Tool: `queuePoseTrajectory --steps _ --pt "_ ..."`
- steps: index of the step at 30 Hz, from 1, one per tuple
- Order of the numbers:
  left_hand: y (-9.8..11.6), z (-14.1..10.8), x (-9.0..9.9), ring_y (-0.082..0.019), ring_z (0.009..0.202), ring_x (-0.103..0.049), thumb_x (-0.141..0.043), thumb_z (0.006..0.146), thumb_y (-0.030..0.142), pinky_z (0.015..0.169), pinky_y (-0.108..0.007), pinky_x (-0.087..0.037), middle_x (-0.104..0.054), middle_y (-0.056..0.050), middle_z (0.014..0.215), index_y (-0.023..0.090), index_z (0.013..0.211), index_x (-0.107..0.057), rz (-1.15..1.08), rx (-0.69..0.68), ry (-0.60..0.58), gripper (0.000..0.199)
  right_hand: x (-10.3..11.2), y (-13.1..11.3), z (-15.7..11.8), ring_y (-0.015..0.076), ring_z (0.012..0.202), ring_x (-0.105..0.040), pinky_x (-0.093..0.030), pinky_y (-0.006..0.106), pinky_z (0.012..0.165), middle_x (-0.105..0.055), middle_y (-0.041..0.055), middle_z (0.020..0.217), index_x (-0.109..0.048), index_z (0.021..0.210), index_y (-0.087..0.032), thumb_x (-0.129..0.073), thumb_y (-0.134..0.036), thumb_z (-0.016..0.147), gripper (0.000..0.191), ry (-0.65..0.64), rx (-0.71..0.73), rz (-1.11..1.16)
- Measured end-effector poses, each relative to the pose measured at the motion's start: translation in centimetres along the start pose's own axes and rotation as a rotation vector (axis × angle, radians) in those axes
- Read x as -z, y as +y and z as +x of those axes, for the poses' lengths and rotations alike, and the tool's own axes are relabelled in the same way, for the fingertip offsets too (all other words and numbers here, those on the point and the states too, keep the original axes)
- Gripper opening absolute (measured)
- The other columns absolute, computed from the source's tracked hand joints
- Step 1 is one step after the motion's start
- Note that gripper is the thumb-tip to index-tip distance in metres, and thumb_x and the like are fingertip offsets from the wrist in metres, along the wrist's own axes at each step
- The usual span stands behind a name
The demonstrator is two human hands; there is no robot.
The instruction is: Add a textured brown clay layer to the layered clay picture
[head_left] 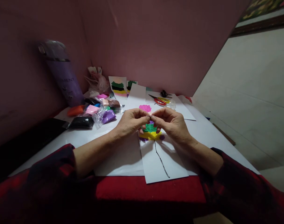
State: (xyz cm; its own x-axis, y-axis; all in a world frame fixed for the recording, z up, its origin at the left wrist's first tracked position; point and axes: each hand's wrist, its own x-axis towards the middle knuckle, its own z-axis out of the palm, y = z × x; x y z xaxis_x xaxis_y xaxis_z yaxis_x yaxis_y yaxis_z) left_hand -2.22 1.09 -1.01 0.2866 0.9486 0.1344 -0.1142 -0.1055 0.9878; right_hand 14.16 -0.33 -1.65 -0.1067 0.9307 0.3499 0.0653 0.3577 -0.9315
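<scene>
My left hand [132, 120] and my right hand [173, 123] meet fingertip to fingertip above a white card [153, 168]. Each has thumb and forefinger pinched together, and whatever sits between them is too small to make out. Beneath the fingers, the card carries textured patches in bands: a pink patch [145, 108] at the top, a green patch [149, 128], and a yellow band [149, 135] with purple at its ends. A thin black line [161, 161] runs down the card from the yellow band. My fingers partly cover the coloured patches.
Several bagged lumps of coloured clay [108, 116] lie on the left, near a purple bottle [65, 77]. Red-handled scissors [160, 101] rest on white sheets behind my hands. A painted card [118, 88] leans at the back wall. Red cloth [146, 188] shows along the front edge.
</scene>
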Motion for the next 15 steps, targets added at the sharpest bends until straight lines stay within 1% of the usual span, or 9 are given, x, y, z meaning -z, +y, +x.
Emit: queuePoseTrajectory --steps 4,7,10,15 --pt "0.00 0.25 0.11 -0.007 0.043 -0.051 -0.067 0.073 0.011 0.041 -0.020 -0.045 -0.059 0.001 0.056 0.012 0.070 -0.063 -0.066 -0.058 0.152 0.005 0.34 -0.17 0.18 0.0091 0.047 -0.053 -0.049 0.025 0.045 -0.058 -0.0045 0.058 -0.061 0.075 -0.018 -0.071 -0.026 0.075 0.012 0.116 0.054 -0.001" --pt "0.15 0.30 0.35 -0.007 0.044 -0.051 -0.065 0.074 0.011 0.040 -0.019 -0.042 -0.061 0.000 0.060 0.011 0.071 -0.062 -0.115 -0.067 0.248 0.005 0.70 0.04 0.46 0.0099 0.050 -0.054 -0.049 0.025 0.044 -0.057 -0.0044 0.060 -0.061 0.076 -0.019 -0.069 -0.023 0.074 0.009 0.217 0.061 0.039" --pt "0.33 0.19 0.43 -0.007 0.046 -0.051 -0.067 0.075 0.012 0.040 -0.018 -0.041 -0.063 -0.001 0.064 0.010 0.078 -0.064 -0.136 -0.052 0.259 0.005 0.85 0.35 0.63 0.0110 0.055 -0.056 -0.049 0.023 0.042 -0.058 -0.0027 0.064 -0.062 0.078 -0.019 -0.072 -0.024 0.073 0.012 0.269 0.059 0.094" --pt "0.43 0.04 0.32 -0.007 0.047 -0.052 -0.069 0.076 0.013 0.041 -0.019 -0.041 -0.064 -0.002 0.067 0.010 0.085 -0.066 -0.140 -0.045 0.235 0.010 0.81 0.54 0.68 0.0110 0.056 -0.056 -0.049 0.022 0.040 -0.059 -0.0014 0.066 -0.063 0.079 -0.018 -0.076 -0.030 0.072 0.019 0.260 0.062 0.109"
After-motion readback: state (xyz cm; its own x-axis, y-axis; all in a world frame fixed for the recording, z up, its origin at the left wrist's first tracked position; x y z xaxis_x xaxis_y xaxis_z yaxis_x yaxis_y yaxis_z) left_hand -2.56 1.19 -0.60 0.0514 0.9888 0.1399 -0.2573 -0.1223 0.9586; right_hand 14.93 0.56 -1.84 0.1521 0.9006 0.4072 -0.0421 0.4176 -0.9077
